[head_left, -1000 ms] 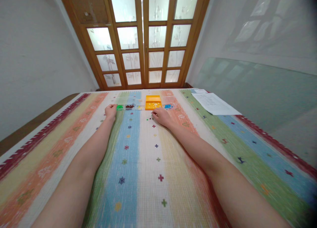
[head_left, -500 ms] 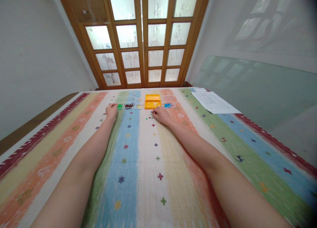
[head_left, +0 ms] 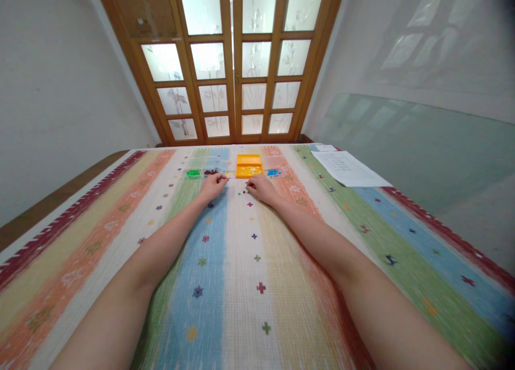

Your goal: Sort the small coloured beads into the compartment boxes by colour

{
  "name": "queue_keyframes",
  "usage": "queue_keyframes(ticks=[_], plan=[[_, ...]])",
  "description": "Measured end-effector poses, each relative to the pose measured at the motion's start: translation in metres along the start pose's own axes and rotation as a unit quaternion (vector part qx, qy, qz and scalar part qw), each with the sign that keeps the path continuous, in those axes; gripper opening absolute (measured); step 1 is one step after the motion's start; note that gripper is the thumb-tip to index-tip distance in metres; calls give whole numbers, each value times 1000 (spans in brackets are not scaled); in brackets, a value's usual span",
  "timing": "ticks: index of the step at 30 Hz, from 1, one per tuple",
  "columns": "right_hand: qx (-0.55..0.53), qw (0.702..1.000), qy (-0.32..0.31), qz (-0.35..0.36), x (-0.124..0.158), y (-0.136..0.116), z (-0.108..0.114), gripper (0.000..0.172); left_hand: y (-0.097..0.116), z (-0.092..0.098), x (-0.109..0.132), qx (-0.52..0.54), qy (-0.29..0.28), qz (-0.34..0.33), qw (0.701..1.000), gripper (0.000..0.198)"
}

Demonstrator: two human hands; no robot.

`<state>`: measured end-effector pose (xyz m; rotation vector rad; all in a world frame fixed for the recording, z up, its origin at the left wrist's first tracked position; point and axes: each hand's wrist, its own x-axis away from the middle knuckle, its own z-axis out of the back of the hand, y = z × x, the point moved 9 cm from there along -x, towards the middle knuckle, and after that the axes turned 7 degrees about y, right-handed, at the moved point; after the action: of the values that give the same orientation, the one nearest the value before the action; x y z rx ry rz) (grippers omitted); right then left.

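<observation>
My left hand is closed in a pinch just in front of the dark brown pieces; what its fingertips hold is too small to make out. To the right, my right hand rests on the cloth with its fingers pinched together, and anything between them is hidden. A tiny green piece and a dark one lie on the cloth beside it. Behind the hands stands an open orange box with small white pieces inside. Green pieces sit in a clear tray at the left, blue pieces at the right.
A striped, patterned tablecloth covers the table. White printed sheets lie at the far right. Beyond the table is a wooden door with glass panes; a pale green glass panel leans along the right wall.
My left hand has moved right, away from the green pieces to the brown ones, closer to my right hand. My right hand has stayed nearly in place.
</observation>
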<state>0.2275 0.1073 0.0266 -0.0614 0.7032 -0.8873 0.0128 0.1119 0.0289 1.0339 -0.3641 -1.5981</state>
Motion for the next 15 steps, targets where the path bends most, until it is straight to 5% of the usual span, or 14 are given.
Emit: queue_keyframes(ticks=[7,15], plan=[[-93,993,58,42,-3,-18,10,8,31,-19,16,-2,-42,-49,998,26],[-149,988,27,-12,-6,-22,8,11,53,-24,30,-24,-39,-69,997,24]])
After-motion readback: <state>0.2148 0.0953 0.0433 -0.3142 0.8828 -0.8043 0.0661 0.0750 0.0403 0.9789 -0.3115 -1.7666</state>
